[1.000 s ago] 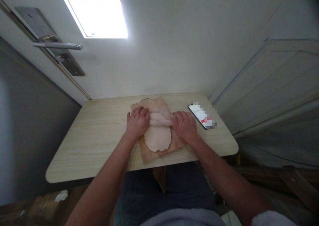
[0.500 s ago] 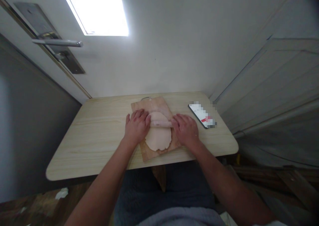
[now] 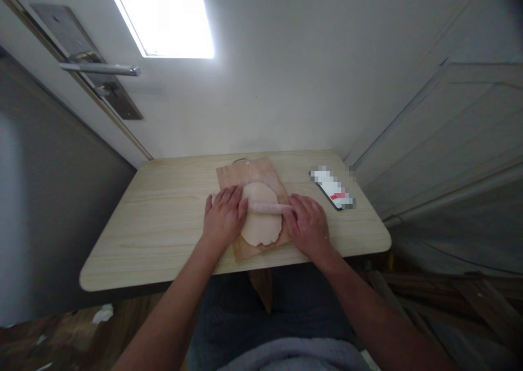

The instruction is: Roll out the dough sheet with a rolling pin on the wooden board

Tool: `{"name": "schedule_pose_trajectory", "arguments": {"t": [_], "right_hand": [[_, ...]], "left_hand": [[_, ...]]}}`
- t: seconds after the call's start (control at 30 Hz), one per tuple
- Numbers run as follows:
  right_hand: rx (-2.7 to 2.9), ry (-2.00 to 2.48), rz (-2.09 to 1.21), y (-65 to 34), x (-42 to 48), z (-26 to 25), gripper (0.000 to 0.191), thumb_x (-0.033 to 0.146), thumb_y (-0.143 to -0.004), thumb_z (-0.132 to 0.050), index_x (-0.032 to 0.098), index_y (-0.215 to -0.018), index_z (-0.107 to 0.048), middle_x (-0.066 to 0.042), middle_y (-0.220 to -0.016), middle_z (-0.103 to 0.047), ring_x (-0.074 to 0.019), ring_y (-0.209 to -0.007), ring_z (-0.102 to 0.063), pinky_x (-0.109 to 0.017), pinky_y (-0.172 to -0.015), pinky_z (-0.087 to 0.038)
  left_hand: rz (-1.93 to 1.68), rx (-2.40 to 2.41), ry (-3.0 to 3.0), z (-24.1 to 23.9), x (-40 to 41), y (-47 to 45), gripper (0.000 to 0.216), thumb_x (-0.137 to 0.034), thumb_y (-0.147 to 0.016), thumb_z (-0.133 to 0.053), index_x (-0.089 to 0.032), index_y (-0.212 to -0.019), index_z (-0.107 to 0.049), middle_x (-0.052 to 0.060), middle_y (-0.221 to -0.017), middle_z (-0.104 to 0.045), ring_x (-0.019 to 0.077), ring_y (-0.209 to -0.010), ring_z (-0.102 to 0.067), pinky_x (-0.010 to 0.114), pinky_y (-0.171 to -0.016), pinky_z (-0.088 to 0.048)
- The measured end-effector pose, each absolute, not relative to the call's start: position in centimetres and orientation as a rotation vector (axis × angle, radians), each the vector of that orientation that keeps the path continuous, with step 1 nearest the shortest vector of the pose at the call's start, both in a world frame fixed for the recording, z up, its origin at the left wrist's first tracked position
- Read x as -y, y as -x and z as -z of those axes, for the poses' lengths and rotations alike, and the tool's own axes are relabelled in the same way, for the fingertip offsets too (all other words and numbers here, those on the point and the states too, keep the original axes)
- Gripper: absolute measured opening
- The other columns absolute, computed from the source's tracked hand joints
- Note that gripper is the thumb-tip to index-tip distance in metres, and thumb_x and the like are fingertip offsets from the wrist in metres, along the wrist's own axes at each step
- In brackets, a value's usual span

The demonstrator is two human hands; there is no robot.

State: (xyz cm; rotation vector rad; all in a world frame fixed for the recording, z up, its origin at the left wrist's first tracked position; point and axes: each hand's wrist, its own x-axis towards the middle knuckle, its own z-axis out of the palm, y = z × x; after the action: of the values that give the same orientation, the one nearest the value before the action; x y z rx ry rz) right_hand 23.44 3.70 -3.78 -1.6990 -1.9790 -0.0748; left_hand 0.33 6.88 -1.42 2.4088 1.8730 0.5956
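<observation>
A flat, roundish sheet of pale dough (image 3: pixel 261 229) lies on a wooden cutting board (image 3: pixel 255 169), its near edge ragged. Across the dough rests a rolling pin (image 3: pixel 267 208), floury and light in colour. My left hand (image 3: pixel 224 213) is closed over the pin's left end. Its right end is under my right hand (image 3: pixel 308 221), whose fingers curl over it. Both palms hide the ends of the pin. Some of the dough's left side is covered by my left hand.
The board sits on a light wood table (image 3: pixel 155 213) with rounded corners. To the right lies a phone (image 3: pixel 330 188) with a lit screen, partly blurred out. Behind the table stands a white door (image 3: pixel 286 87) with a metal handle (image 3: pixel 102 69). White scraps (image 3: pixel 103 313) lie on the floor.
Both hands and the rolling pin have shifted slightly toward me over the dough, the right hand more than the left. The pin now slants a little, right end nearer. The camera view has moved slightly.
</observation>
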Motion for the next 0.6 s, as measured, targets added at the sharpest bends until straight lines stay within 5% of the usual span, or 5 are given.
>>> {"name": "schedule_pose_trajectory", "arguments": {"t": [0.6], "right_hand": [[2.009, 1.686, 0.085, -22.9, 0.9, 3.7, 0.052, 0.045, -0.103, -0.044, 0.020, -0.148, -0.046, -0.012, -0.148, -0.054, -0.0328, -0.138, -0.043, -0.054, -0.115, -0.031]], "left_hand": [[-0.623, -1.893, -2.306, 1.8, -2.3, 0.1, 0.050, -0.044, -0.104, -0.032, -0.027, -0.151, -0.043, 0.012, -0.155, -0.049, 0.0287, -0.142, -0.045, 0.062, -0.117, -0.031]]}}
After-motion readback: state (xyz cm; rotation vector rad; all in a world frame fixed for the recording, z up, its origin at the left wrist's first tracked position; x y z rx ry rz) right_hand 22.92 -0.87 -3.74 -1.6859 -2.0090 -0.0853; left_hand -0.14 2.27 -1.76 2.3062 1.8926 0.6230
